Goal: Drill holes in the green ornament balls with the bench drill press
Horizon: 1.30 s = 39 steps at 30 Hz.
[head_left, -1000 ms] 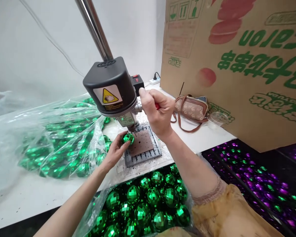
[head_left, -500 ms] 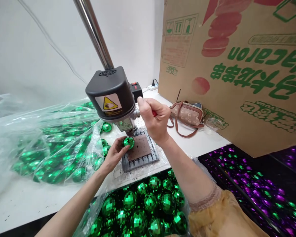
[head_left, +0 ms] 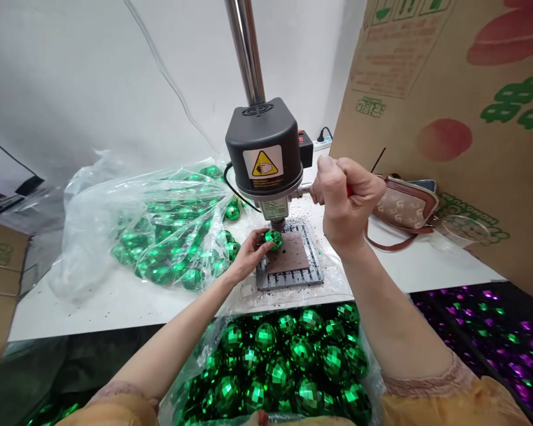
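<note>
A shiny green mirror-faceted ball is pinched between the thumb and fingers of my left hand. It sits directly below the chuck of a small black bench drill press. Whether a bit touches the ball I cannot tell. My right hand is closed in a fist round the press's feed handle, and a bit of red shows between the fingers. Under the ball lies a brown board with a dark hole, on the slotted grey base strewn with dark chips.
Left of the press, a clear plastic bag of green balls lies on the white table. More green balls fill a lined container in front of me. A handbag and large cardboard box stand right; purple and green pieces lie below.
My view has swung left and down, so the press and both hands appear further right. The left hand keeps the ball under the chuck, and the right hand keeps its grip on the handle.
</note>
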Motion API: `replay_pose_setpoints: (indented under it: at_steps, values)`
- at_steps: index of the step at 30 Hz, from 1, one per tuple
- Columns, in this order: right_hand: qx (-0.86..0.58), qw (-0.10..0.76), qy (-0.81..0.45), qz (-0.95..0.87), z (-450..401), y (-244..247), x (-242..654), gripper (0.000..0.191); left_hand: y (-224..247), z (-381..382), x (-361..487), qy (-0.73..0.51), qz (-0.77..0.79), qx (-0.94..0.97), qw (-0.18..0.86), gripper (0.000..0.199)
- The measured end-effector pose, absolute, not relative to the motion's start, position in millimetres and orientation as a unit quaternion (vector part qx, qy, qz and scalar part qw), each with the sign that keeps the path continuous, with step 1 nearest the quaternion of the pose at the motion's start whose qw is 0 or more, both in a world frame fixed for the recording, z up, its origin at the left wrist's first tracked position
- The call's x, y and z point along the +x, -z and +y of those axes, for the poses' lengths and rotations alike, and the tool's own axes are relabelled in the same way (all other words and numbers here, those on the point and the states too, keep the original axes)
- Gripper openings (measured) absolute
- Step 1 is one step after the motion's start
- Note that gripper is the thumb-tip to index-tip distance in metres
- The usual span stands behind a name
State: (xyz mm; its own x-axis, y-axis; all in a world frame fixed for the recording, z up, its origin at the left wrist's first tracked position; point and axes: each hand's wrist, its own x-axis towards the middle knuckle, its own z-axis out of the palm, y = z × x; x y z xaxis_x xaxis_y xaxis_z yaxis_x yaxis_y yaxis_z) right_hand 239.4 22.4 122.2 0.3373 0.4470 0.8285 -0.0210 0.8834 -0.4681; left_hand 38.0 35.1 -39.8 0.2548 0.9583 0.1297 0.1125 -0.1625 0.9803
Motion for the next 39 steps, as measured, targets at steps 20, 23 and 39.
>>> replay_pose_setpoints:
  at_steps: [20, 23, 39]
  values:
    - [-0.214, 0.797, -0.141, -0.546, 21.3, -122.2, 238.6, 0.050, 36.7, 23.4, 59.6, -0.392, 0.430, 0.710, 0.397, 0.056]
    - [-0.202, 0.800, -0.141, -0.546, 21.4, -120.4, 238.1, 0.049, 38.9, 20.4, 62.0, -0.400, 0.416, 0.699, 0.423, 0.056]
    - [-0.211, 0.818, -0.040, -0.533, 28.3, -89.5, 236.7, 0.058, 42.2, 16.1, 64.3, -0.412, 0.413, 0.683, 0.438, 0.057]
